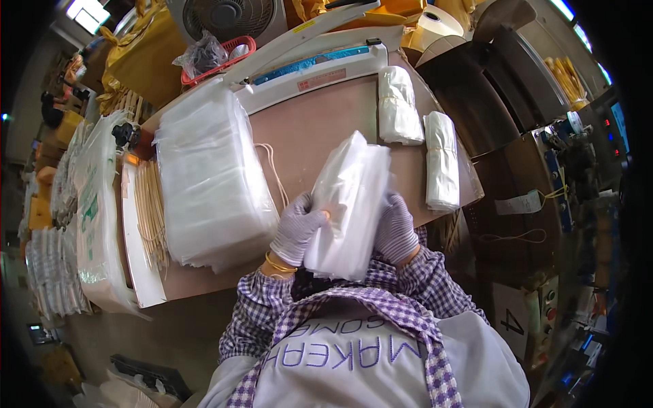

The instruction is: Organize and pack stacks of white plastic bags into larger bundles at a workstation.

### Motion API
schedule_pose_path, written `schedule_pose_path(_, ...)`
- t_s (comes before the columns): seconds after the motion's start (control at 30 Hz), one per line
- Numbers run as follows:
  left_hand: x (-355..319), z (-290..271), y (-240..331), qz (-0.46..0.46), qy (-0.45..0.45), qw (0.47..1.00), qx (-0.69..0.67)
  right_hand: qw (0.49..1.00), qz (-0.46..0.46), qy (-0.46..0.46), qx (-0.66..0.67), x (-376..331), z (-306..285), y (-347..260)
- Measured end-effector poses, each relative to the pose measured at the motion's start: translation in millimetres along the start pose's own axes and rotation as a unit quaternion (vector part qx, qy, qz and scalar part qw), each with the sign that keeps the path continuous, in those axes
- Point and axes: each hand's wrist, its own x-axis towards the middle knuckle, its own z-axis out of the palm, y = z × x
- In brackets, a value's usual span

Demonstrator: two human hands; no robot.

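Observation:
Between my gloved hands, above the table's near edge, is a folded bundle of clear plastic bags. My left hand grips its left side, the thumb lying across the front. My right hand is closed round the right side, its fingertips partly hidden behind the plastic. To the left lies a thick stack of flat clear plastic bags. Two rolled bundles rest on the right of the table: one bag bundle farther back, another bag bundle near the right edge, each with a tie round its middle.
A long white bag sealer runs along the table's back, its arm raised. Several thin tan ties lie by the left edge; one looped tie is beside the stack. A fan and a red basket stand behind.

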Motion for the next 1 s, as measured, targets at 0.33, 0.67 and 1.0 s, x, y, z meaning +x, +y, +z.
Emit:
schedule_pose_path(0.33,-3.6,-19.8,1.6,-0.059,0.024,0.975,-0.212,0.998,0.010,-0.055,-0.039,-0.4,-5.4,-10.0)
schedule_pose_path(0.67,4.9,-27.2,-16.0,-0.063,0.017,0.966,-0.252,0.997,0.006,-0.063,-0.039,-4.4,12.1,-31.0)
schedule_pose_path(1.0,19.1,-38.1,-71.6,-0.028,-0.070,0.935,-0.346,0.967,-0.044,0.015,-0.251,-16.8,73.7,-62.6)
